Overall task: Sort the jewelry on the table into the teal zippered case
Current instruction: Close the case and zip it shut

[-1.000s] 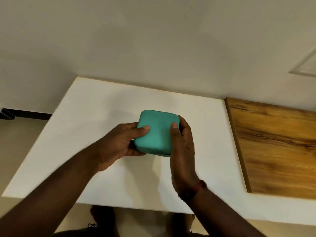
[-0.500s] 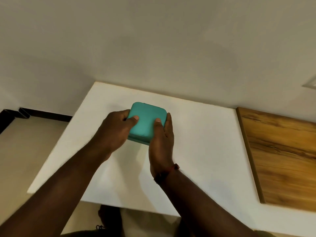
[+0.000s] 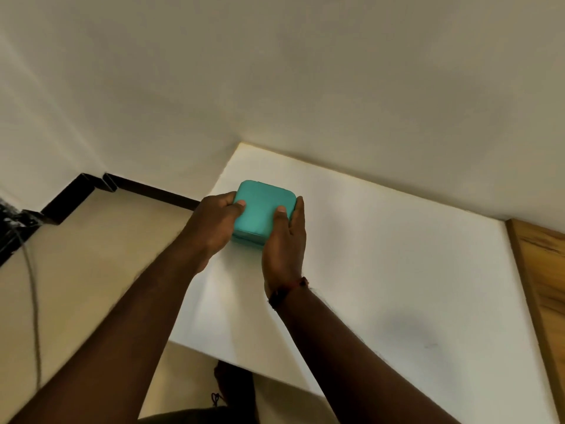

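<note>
The teal zippered case [image 3: 263, 209] is closed and sits near the far left corner of the white table [image 3: 382, 270]. My left hand [image 3: 214, 221] grips its left side, thumb on the lid. My right hand [image 3: 286, 240] grips its right side, thumb on top and fingers along the edge. No jewelry shows on the table.
A wooden panel [image 3: 547, 286] borders the table on the right. A plain wall [image 3: 305, 87] rises behind the table. To the left lie beige floor, a dark skirting [image 3: 146, 188] and a hanging cable [image 3: 32, 286]. The table's near edge runs just in front of me.
Both hands have carried the closed case away from me and leftward, toward the table's far left corner. The view has swung to the left.
</note>
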